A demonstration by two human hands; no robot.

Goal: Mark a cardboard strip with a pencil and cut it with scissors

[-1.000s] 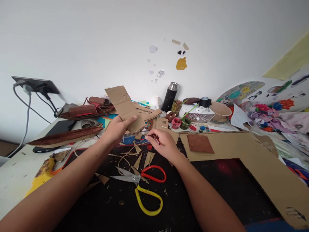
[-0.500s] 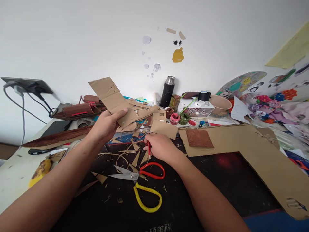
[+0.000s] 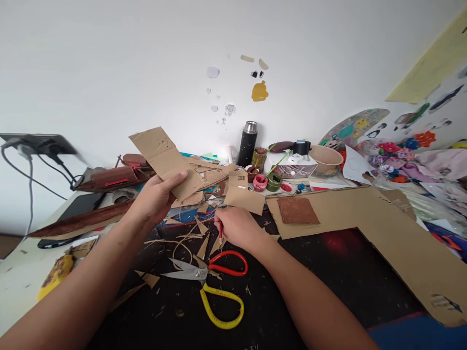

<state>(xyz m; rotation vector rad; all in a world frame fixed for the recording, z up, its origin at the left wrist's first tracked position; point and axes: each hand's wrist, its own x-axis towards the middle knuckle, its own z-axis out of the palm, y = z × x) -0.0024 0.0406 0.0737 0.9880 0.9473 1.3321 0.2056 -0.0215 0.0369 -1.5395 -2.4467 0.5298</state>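
Observation:
My left hand (image 3: 156, 197) grips a creased strip of brown cardboard (image 3: 166, 155), thumb on its face, raised above the heap of scraps. Closed around a red pencil (image 3: 221, 231), my right hand (image 3: 237, 226) is low over the dark mat beside the cardboard offcuts. The pencil's upper part is hidden in the fingers. Just below that hand lie scissors (image 3: 199, 274), blades parted and pointing left, with one red and one yellow handle. A small rectangle of cardboard (image 3: 245, 199) rests behind my right hand.
Paint pots (image 3: 260, 183) and a black thermos (image 3: 247, 145) stand toward the wall. On the right, a large L-shaped cardboard sheet (image 3: 343, 206) carries a brown-painted square (image 3: 298, 210). A banana (image 3: 56, 277) lies at the left. Twine (image 3: 175, 245) and scraps litter the dark mat (image 3: 328, 277).
The view has tilted up and turned slightly right, so things sit lower and a little left in the picture. Both hands keep hold of the cardboard strip and pencil.

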